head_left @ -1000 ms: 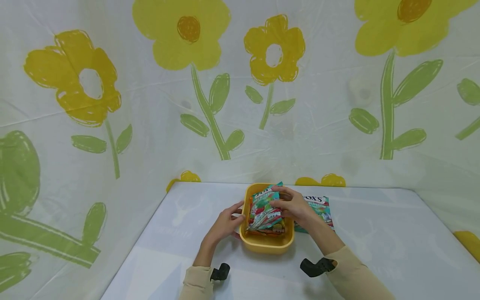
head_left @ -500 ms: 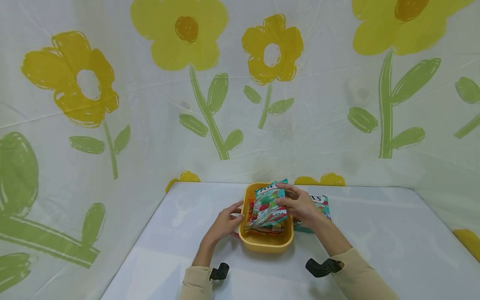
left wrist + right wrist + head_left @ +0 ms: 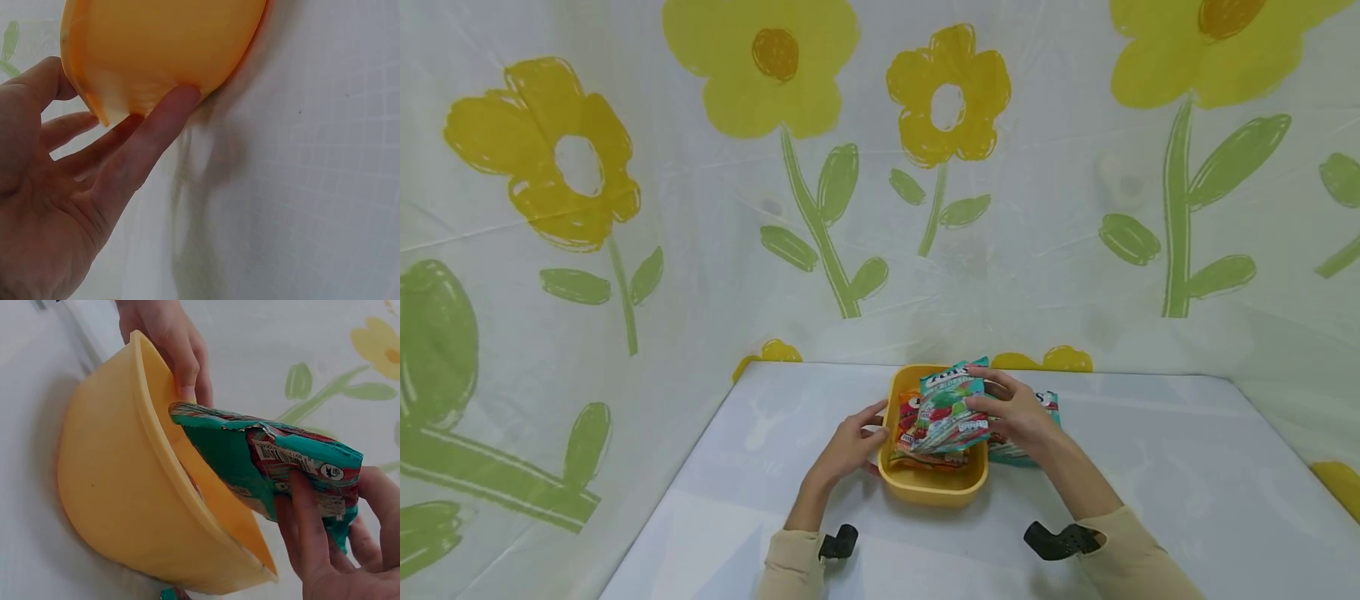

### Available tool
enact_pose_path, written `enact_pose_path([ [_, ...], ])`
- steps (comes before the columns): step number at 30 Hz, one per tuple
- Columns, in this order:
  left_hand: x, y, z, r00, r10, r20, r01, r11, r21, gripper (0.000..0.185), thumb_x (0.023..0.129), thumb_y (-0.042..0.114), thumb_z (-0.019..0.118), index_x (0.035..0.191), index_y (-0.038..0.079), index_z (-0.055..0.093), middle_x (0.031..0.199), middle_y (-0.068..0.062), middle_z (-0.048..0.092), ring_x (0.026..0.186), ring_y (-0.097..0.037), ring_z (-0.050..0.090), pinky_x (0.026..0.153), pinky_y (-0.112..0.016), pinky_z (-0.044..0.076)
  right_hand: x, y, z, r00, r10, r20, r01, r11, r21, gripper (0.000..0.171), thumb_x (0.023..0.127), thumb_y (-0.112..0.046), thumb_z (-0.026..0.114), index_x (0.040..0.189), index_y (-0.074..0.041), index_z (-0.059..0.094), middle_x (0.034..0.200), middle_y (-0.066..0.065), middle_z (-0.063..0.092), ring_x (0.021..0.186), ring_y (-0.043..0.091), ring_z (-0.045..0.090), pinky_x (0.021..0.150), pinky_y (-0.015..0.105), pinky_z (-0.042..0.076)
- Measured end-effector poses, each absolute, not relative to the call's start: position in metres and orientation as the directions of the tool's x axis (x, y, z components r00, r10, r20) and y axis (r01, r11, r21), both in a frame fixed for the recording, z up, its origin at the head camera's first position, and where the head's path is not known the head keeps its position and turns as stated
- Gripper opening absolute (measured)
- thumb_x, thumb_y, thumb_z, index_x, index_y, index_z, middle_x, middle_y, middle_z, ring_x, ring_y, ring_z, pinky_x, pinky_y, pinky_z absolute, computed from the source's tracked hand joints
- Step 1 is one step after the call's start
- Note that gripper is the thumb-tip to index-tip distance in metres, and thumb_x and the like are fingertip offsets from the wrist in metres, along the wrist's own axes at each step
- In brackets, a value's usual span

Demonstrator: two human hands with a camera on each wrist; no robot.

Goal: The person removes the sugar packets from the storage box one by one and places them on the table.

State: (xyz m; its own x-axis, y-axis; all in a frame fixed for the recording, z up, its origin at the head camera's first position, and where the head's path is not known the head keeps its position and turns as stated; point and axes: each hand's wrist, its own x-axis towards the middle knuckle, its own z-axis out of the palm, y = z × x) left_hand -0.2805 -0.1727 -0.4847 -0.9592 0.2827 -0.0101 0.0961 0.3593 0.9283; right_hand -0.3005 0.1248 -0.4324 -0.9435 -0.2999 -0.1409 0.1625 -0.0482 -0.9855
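Note:
A yellow plastic tub (image 3: 932, 488) stands on the white table (image 3: 1150, 467) and holds several candy packets. My right hand (image 3: 1011, 410) pinches a teal and red candy packet (image 3: 953, 406), tilted half out of the tub over its right rim; the right wrist view shows that packet (image 3: 275, 456) held between thumb and fingers (image 3: 309, 534) above the tub's rim (image 3: 169, 444). My left hand (image 3: 848, 444) rests with straight fingers against the tub's left wall, fingertips (image 3: 178, 103) touching the orange-yellow side (image 3: 162, 44). Another teal packet (image 3: 1026, 450) lies flat on the table, right of the tub.
A sheet printed with yellow flowers (image 3: 951, 96) and green stems hangs behind and to both sides of the table. The table's back edge runs just behind the tub. Black wrist mounts (image 3: 1060, 542) sit on both sleeves.
My right hand has lifted the teal packet up and to the right, from inside the tub to over its right rim. The left hand has stayed on the tub's side.

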Motion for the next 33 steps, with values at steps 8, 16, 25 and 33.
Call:
enact_pose_path([
  [8, -0.281, -0.172, -0.484, -0.962, 0.271, -0.012, 0.096, 0.380, 0.920, 0.056, 0.098, 0.021, 0.057, 0.151, 0.015, 0.039, 0.137, -0.023, 0.054, 0.112, -0.035, 0.064, 0.056, -0.038, 0.062, -0.299, 0.138, -0.437, -0.950, -0.279, -0.138, 0.163, -0.071, -0.984, 0.067, 0.088, -0.019, 0.073, 0.148, -0.022, 0.042, 0.155, 0.010, 0.036, 0.118, 0.023, 0.055, 0.093, 0.035, 0.059],
  [16, -0.278, -0.169, -0.481, -0.967, 0.255, -0.009, 0.096, 0.397, 0.913, 0.056, 0.099, 0.020, 0.056, 0.152, 0.014, 0.038, 0.136, -0.024, 0.054, 0.111, -0.035, 0.064, 0.056, -0.037, 0.062, -0.294, 0.156, -0.438, -0.957, -0.260, -0.125, 0.148, -0.070, -0.987, 0.067, 0.090, -0.022, 0.071, 0.149, -0.024, 0.040, 0.155, 0.011, 0.035, 0.114, 0.019, 0.057, 0.091, 0.029, 0.059],
  [25, -0.276, -0.168, -0.477, -0.966, 0.257, -0.021, 0.086, 0.398, 0.913, 0.056, 0.099, 0.018, 0.054, 0.152, 0.013, 0.037, 0.137, -0.025, 0.053, 0.111, -0.037, 0.064, 0.059, -0.041, 0.063, -0.289, 0.173, -0.438, -0.964, -0.236, -0.125, 0.145, -0.072, -0.987, 0.066, 0.091, -0.024, 0.070, 0.149, -0.026, 0.039, 0.153, 0.009, 0.036, 0.113, 0.018, 0.057, 0.091, 0.030, 0.059],
  [33, -0.279, -0.171, -0.484, -0.965, 0.260, -0.021, 0.082, 0.376, 0.923, 0.057, 0.097, 0.023, 0.058, 0.151, 0.018, 0.040, 0.137, -0.022, 0.054, 0.109, -0.031, 0.065, 0.056, -0.037, 0.062, -0.285, 0.185, -0.439, -0.969, -0.207, -0.132, 0.144, -0.046, -0.988, 0.067, 0.091, -0.028, 0.070, 0.150, -0.029, 0.038, 0.155, 0.009, 0.033, 0.114, 0.017, 0.056, 0.091, 0.028, 0.058],
])
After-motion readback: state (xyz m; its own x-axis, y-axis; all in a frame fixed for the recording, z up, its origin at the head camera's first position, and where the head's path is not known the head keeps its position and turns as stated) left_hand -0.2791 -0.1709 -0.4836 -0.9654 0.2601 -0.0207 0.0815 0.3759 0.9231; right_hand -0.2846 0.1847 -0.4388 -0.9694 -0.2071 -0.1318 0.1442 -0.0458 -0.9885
